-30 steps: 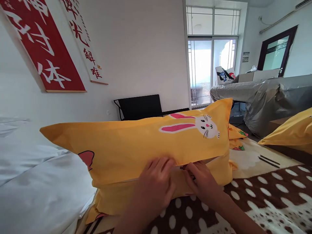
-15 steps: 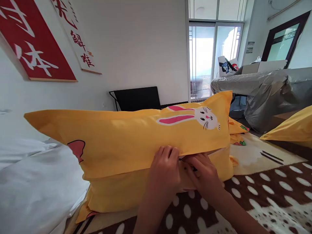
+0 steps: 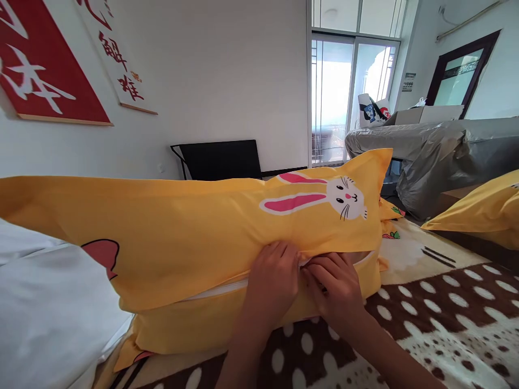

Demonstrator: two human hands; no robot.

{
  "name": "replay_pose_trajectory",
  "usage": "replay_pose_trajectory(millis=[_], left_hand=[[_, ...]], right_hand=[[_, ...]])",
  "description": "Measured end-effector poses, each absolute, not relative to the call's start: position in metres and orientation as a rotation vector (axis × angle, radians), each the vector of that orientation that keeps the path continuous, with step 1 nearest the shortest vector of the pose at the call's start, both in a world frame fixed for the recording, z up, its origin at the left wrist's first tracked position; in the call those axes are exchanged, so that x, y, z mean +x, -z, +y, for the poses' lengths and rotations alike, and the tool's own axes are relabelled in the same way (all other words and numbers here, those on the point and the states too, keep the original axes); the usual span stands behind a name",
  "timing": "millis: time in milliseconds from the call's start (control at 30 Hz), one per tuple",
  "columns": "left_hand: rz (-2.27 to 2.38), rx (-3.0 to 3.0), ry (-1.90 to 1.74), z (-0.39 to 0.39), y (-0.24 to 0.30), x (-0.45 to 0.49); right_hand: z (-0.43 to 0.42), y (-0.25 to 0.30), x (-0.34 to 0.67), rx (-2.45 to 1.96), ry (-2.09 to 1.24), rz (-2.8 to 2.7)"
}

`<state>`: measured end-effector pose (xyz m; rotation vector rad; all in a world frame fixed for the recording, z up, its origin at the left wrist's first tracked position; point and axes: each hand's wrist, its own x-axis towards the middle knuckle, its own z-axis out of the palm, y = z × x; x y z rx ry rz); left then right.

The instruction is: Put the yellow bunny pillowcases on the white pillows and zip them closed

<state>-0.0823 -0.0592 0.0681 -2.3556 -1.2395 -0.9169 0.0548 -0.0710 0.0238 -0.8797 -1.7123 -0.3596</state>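
A yellow pillow (image 3: 194, 227) with a rabbit print rests lengthwise on a brown-and-cream spotted blanket (image 3: 441, 297), its long slit (image 3: 214, 290) facing the person. The left hand (image 3: 275, 275) and right hand (image 3: 336, 278) sit side by side at the slit, each grip pinching its edge. White cloth (image 3: 48, 313) lies at left, yellow cloth (image 3: 482, 210) at right. Behind: a pale wall (image 3: 227, 70), a red scroll (image 3: 44, 65), a black panel (image 3: 221, 159), bright glass doors (image 3: 332, 102) and plastic-covered furniture (image 3: 430, 156)

Two hands (image 3: 274, 273) (image 3: 338, 283), one rabbit-print pillow (image 3: 190, 232) and two wall scrolls (image 3: 44, 56) (image 3: 121, 70) are visible.
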Motion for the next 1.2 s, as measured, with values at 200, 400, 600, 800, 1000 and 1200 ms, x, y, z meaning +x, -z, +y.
replay_pose_trajectory(millis=[200,400,600,800,1000,1200], left_hand=[[-1.444,-2.412,1.024,-0.045,-0.064,-0.089],[-1.490,-2.467,1.205,-0.041,-0.063,-0.095],[-1.524,-2.509,1.256,-0.040,-0.064,-0.097],[-1.541,-2.521,1.259,-0.041,-0.065,-0.097],[-1.520,-2.498,1.249,-0.041,-0.065,-0.097],[-1.517,-2.492,1.224,-0.040,-0.064,-0.095]], right_hand=[[-0.065,-0.030,0.071,-0.927,0.293,-1.672],[-0.061,-0.036,0.090,-1.019,0.233,-1.656],[-0.059,-0.039,0.100,-1.114,0.209,-1.658],[-0.059,-0.040,0.101,-1.176,0.167,-1.669],[-0.055,-0.040,0.111,-1.208,0.137,-1.684],[-0.048,-0.040,0.128,-1.305,0.231,-1.675]])
